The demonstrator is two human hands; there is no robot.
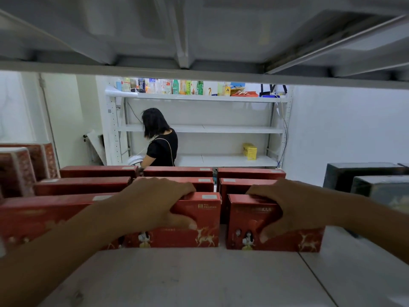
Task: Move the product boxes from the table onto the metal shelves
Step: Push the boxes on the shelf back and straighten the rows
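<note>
Your left hand (155, 204) grips the middle front box (199, 220), with the fingers curled over its top edge and the thumb pressed on the near face. Your right hand (294, 209) grips the right front box (287, 238) the same way, fingers over the top and thumb on the front. Both boxes stand upright on the metal shelf (199, 280), side by side with a narrow gap between them. Together with the left front box (44, 216) they form the near row.

Two more rows of red boxes (177, 171) stand behind them on the same shelf, so a good share of the stocking looks done. Patterned boxes (20, 169) stand at the far left and dark boxes (358, 173) at the right. There looks to be room nearer you for another row.

You appear to be at the placing step, either setting these two down or squaring them with the row. The desk is out of view, so you cannot tell how many boxes are left to bring over. Far beyond the shelf, another person (161, 142) stands at a far shelving unit (208, 129) that carries one yellow box (250, 151).
</note>
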